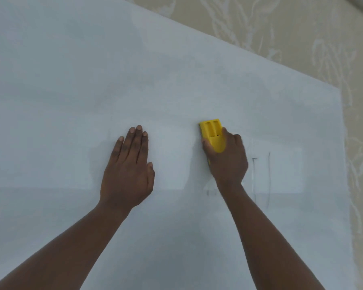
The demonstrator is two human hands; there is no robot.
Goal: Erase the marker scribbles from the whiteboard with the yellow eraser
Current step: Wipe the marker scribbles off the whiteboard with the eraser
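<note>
Flat pale-grey whiteboard (pixel 176 80): open surface above and between both hands; flat-pressed left hand (pixel 128 170) blocks passage left of right hand (pixel 226 160) gripping yellow plastic eraser (pixel 213 133).

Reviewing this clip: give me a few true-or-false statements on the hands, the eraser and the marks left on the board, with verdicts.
1. The right hand grips the yellow plastic eraser. True.
2. The left hand holds a marker. False: it lies flat and open on the white whiteboard, holding nothing.
3. Thin dark marker lines remain to the right of the right hand. True.
4. The yellow eraser rests on the patterned beige surface beyond the board. False: it is on the whiteboard, near the middle.
5. The board area around the left hand is covered in heavy scribbles. False: no clear marks show there.
</note>
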